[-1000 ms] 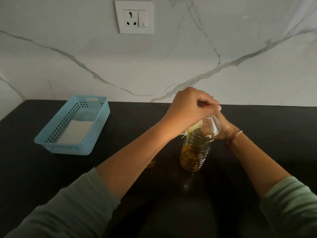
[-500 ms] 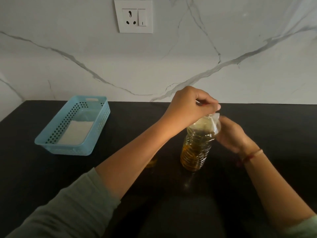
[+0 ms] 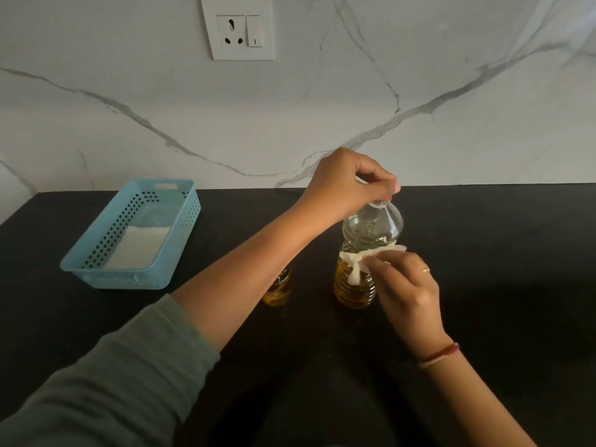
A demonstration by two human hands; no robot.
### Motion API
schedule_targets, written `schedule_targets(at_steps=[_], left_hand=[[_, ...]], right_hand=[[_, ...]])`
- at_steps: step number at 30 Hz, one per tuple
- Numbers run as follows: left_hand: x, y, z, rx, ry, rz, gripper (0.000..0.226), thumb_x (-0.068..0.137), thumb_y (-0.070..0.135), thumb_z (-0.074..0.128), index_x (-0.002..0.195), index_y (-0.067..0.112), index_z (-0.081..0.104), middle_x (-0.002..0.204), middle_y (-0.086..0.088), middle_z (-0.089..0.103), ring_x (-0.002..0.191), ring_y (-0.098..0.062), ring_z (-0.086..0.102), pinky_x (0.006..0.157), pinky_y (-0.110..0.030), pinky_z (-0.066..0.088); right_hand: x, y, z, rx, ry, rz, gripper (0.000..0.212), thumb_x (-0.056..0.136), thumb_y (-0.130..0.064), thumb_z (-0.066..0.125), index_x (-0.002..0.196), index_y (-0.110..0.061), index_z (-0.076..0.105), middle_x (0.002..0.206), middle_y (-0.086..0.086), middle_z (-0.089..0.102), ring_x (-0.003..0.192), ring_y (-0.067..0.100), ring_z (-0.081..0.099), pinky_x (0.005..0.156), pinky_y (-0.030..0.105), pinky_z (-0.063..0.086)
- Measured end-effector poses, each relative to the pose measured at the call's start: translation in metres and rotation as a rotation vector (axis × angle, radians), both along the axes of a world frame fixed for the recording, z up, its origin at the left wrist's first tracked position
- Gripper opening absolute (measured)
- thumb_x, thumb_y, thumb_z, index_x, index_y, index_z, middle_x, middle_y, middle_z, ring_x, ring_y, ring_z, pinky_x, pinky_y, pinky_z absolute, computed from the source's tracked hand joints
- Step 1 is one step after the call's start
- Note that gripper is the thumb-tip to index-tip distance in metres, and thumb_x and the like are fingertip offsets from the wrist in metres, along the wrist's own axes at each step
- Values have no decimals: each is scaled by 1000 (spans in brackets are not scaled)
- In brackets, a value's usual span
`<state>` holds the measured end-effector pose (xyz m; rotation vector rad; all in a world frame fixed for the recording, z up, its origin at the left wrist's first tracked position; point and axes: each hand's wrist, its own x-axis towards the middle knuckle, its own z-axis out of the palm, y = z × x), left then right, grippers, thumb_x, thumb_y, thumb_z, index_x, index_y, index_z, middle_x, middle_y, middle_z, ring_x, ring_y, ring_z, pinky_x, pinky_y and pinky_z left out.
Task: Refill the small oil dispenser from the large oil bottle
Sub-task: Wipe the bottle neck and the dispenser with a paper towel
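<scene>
I see the large oil bottle (image 3: 361,256) standing upright on the black counter (image 3: 483,253), about half full of amber oil. My left hand (image 3: 346,182) is closed over its red cap (image 3: 383,199), fingers curled together and pinched on the top. My right hand (image 3: 408,288) presses a white tissue (image 3: 361,258) against the bottle's side, thumb and fingertips (image 3: 382,264) close together, clamped on the tissue. Just left of those fingers, partly hidden behind my left forearm, the small dispenser (image 3: 279,287) stands with oil inside. Well off to the left sits 1 blue basket (image 3: 180,227) with something white in it. A socket (image 3: 238,29) is on the marble wall above.
</scene>
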<state>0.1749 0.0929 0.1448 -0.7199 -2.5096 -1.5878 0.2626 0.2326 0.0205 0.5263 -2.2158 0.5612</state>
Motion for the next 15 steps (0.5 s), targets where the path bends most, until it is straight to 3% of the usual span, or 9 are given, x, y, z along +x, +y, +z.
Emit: schedule_targets(at_steps=[3,8,12,15], left_hand=[[-1,1,1,-9,6,-7,11,80,21,75,89,14,77,90,8,74,84,-1,67,80,-18,54],[-2,0,-1,6,8,-12,12,80,21,76,89,15,77,91,8,74,85,0,67,78,-13,52],[-4,-1,-2,10,11,-11,13,79,23,76,90,15,77,92,7,74,86,-1,67,78,-14,53],[-5,0,-2,5,11,-14,14,80,24,76,90,15,77,92,8,74,86,-1,67,77,-14,53]], right_hand=[[-8,3,2,267,118,6,29,82,-2,68,111,0,67,103,14,64,93,27,58,81,38,46],[-11,5,-1,546,159,-13,41,75,-5,75,115,-2,67,107,13,65,92,28,63,79,41,51],[-19,15,15,535,283,-15,39,88,-10,62,126,-5,56,119,9,48,101,25,49,88,40,38],[-24,13,17,609,337,-56,35,93,-10,55,128,-9,53,130,9,52,118,27,46,107,45,27]])
